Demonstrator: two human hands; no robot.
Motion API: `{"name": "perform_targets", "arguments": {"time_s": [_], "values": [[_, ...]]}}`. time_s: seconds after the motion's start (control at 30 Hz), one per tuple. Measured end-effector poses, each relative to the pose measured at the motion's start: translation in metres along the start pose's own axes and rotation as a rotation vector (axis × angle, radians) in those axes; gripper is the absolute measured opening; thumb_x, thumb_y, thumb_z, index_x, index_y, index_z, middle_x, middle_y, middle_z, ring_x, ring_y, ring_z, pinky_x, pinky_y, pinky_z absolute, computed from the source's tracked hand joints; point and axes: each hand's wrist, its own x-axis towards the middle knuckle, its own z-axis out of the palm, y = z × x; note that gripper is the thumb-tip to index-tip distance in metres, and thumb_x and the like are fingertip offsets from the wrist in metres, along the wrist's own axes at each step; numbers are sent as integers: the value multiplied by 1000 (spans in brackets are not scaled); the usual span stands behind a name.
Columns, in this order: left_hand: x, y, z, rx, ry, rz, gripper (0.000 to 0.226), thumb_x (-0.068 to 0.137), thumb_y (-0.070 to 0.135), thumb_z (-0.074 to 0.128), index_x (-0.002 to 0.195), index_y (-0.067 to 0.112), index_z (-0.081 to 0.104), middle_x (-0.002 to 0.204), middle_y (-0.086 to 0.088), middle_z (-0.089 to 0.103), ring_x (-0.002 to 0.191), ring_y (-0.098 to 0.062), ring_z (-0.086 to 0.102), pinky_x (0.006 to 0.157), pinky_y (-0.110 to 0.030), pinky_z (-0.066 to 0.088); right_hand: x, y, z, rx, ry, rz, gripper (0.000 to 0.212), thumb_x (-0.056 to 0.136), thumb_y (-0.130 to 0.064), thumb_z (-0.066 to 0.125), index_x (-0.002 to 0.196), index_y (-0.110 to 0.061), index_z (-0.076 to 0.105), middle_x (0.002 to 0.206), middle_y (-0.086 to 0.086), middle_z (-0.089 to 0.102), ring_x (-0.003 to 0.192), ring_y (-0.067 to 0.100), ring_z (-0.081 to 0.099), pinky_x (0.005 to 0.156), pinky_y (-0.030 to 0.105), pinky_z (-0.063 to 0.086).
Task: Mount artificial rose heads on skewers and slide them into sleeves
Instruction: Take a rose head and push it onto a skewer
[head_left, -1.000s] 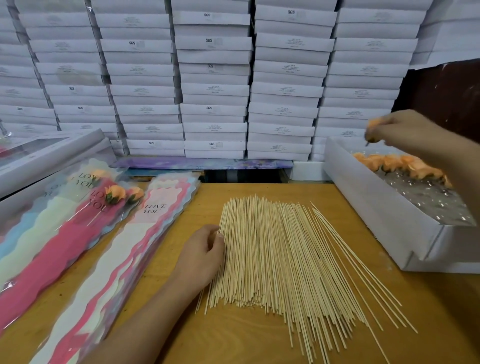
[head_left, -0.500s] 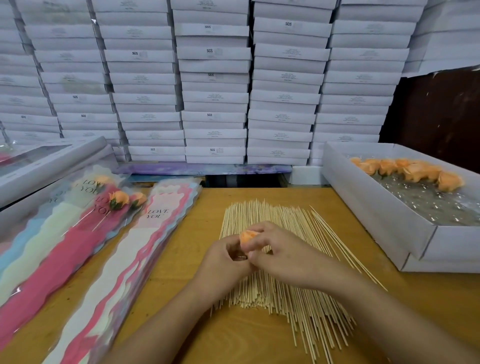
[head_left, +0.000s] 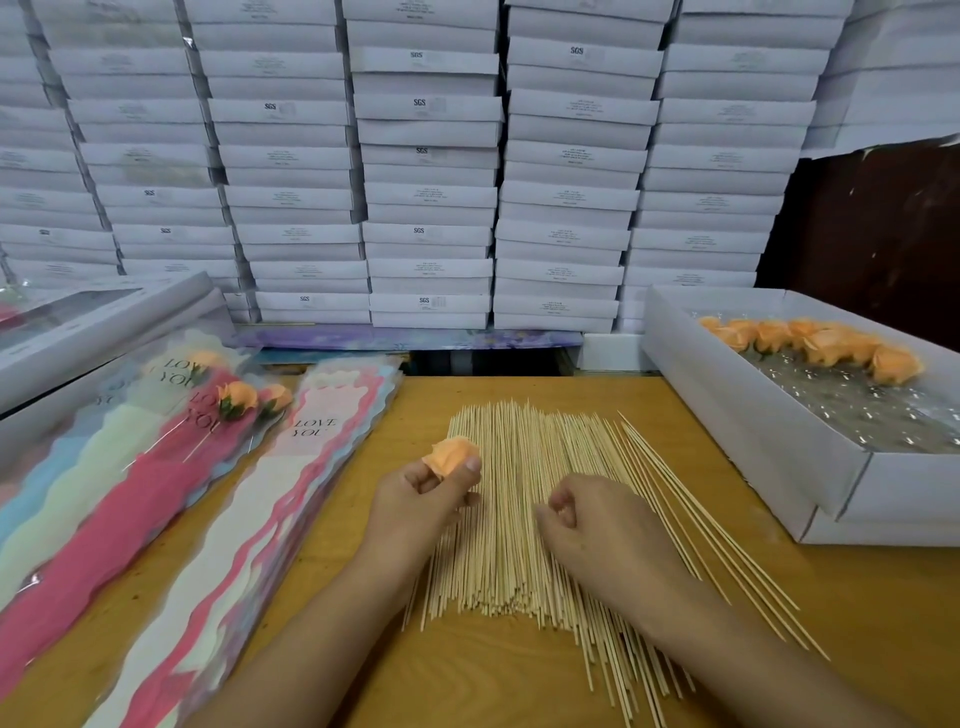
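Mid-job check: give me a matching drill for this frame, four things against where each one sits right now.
Things:
1. rose head
2. skewers
3. spare rose heads
4. sleeves

Places:
A. spread across the middle of the table
B. in the white box on the right
C. pinched in the left hand
D. stacked on the left of the table

Pairs: 1-C, 2-A, 3-B, 4-D

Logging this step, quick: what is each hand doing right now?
Left hand: pinches an orange rose head between thumb and fingers.
Right hand: fingers curled over the skewer pile; whether it grips a skewer cannot be told.
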Motion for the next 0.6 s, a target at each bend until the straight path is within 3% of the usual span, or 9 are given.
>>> {"name": "perform_targets", "arguments": {"time_s": [0.1,0.2,0.43,0.6], "values": [[1,1,0,-38,16,-40,21,90,32,71,102,15,74,92,2,79,72,-4,73,55,-11,49,1,-3,2,-127,-95,71,40,93,-51,58,68,-20,65,55,-4,60,49,12,57,53,29,54],[1,2,-1,-41,9,-58,23,89,37,71,102,18,73,92,7,78,74,-2,73,57,-13,51,5,-5,3,-108,-154,95,48,93,-42,60,51,-21,50,41,-6,38,37,10,38,41,24,36],[4,1,-3,-98,-4,-134,42,77,48,73,105,18,72,97,5,79,78,-8,74,72,-27,54,14,1,1,114,-248,220,37,88,-30,61,54,-22,46,47,-7,35,41,12,33,48,23,28],[9,0,-7,-229,-44,-210,45,76,43,75,111,15,71,102,0,78,74,-10,72,59,-20,54,14,8,-4,326,-267,301,42,89,-28,65,52,-23,46,41,-11,32,35,9,32,49,23,30]]}}
